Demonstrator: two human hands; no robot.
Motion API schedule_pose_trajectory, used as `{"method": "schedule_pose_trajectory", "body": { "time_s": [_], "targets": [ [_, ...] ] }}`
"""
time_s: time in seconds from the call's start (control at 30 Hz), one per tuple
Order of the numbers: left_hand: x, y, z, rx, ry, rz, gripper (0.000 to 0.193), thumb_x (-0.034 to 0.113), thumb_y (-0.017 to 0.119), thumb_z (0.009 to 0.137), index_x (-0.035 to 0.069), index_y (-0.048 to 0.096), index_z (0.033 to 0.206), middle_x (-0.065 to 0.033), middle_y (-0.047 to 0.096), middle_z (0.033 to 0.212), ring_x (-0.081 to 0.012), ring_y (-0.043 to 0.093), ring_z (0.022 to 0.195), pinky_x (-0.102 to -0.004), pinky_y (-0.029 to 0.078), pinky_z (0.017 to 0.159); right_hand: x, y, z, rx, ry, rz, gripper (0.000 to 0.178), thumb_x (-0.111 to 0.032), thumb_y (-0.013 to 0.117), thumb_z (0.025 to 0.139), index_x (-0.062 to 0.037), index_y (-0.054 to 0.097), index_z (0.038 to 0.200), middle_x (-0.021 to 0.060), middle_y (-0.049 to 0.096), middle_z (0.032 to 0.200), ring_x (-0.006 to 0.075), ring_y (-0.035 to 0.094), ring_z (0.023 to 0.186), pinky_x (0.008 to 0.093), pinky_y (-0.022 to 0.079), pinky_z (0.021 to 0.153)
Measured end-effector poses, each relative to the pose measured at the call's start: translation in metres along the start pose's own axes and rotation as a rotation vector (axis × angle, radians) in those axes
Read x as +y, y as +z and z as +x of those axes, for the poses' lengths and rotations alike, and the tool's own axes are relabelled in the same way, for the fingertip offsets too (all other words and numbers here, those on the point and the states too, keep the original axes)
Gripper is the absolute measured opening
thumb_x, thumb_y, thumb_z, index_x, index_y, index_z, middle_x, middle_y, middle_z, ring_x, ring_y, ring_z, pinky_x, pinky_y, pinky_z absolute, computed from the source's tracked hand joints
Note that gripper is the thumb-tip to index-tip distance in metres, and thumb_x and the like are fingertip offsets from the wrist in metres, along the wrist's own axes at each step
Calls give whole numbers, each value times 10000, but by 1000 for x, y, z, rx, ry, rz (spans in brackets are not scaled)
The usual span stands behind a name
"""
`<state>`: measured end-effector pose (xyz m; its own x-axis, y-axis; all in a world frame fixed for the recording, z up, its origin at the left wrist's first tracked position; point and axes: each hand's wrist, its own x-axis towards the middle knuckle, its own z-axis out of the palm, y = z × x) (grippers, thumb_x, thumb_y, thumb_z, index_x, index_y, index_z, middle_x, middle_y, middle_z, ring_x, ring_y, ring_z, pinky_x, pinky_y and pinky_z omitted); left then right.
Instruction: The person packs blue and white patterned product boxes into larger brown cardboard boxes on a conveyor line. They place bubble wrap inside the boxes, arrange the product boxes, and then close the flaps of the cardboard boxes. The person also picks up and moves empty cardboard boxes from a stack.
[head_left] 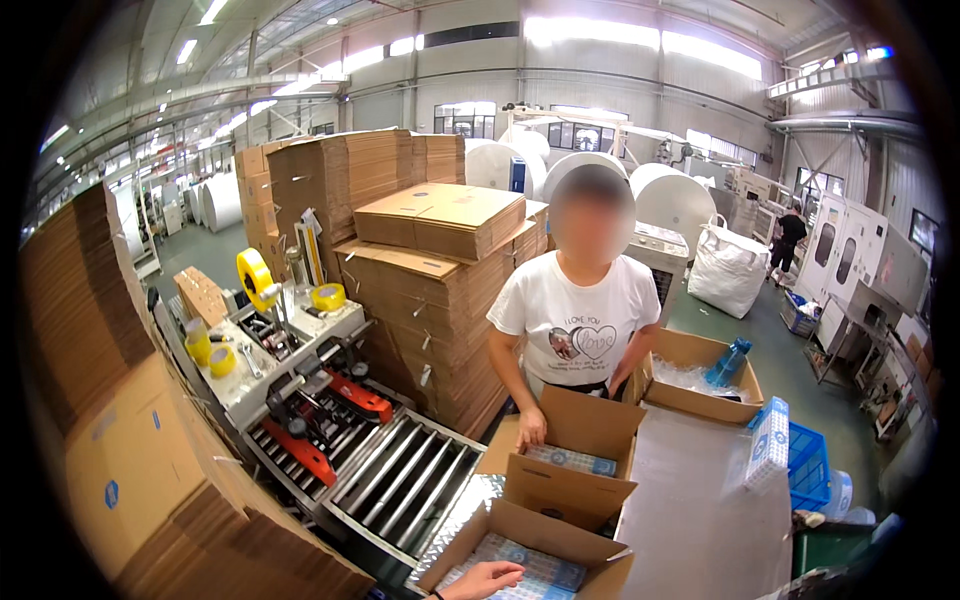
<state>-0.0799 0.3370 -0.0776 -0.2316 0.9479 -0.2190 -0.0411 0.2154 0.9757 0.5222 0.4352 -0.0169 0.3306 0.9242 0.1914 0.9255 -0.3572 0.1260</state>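
My left hand [484, 580] reaches in from the lower edge, a dark band at its wrist. Its fingers stretch to the right over the near open carton [606, 579], with nothing visible in them. Blue-and-white wrapped packs [548, 569] lie inside that carton, just below and beyond the hand; whether the hand touches them I cannot tell. Beyond stands another open carton [590, 420] with similar packs [570, 459]. A co-worker [580, 320] in a white T-shirt faces me there, one hand at that carton's left side. My right hand is out of view.
Left is a roller conveyor [405, 480] with a carton-taping machine [330, 400] and yellow tape rolls. Flat cardboard stacks [425, 330] rise behind. A grey table [700, 500] runs along the right, with a standing pack [768, 445], a blue crate [808, 465] and a carton holding a blue bottle [728, 362].
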Motion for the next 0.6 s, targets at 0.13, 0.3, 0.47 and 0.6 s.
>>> {"method": "schedule_pose_trajectory", "body": {
  "time_s": [0.13,0.3,0.47,0.6],
  "targets": [
    [-14,-60,-34,256,46,-81,351,231,602,979,-15,621,1228,-91,710,1013,-179,674,901,-292,536,808,-127,-35,-105,180,-492,118,431,-227,677,896,-19,577,1260,226,599,1243,325,580,1128,454,452,959],
    [-33,-109,-89,530,-164,-510,247,188,560,1004,13,664,1144,-75,688,926,-155,677,789,-257,559,647,-141,112,-193,-330,-401,402,593,-420,622,884,-48,521,1335,183,546,1314,343,509,1195,487,419,986],
    [-70,-123,-134,629,-247,-586,244,233,566,996,38,663,1107,-87,700,938,-160,681,776,-261,550,656,-188,89,-221,-836,-360,554,644,-473,602,881,-53,502,1359,177,520,1344,358,479,1224,503,402,1001],
    [-140,-119,-158,524,-495,-415,208,239,600,965,57,690,1010,-61,692,817,-123,651,709,-240,509,579,-217,63,-210,-904,-408,585,628,-462,607,883,-53,507,1348,172,528,1326,347,487,1208,493,407,991]
  ]
}}
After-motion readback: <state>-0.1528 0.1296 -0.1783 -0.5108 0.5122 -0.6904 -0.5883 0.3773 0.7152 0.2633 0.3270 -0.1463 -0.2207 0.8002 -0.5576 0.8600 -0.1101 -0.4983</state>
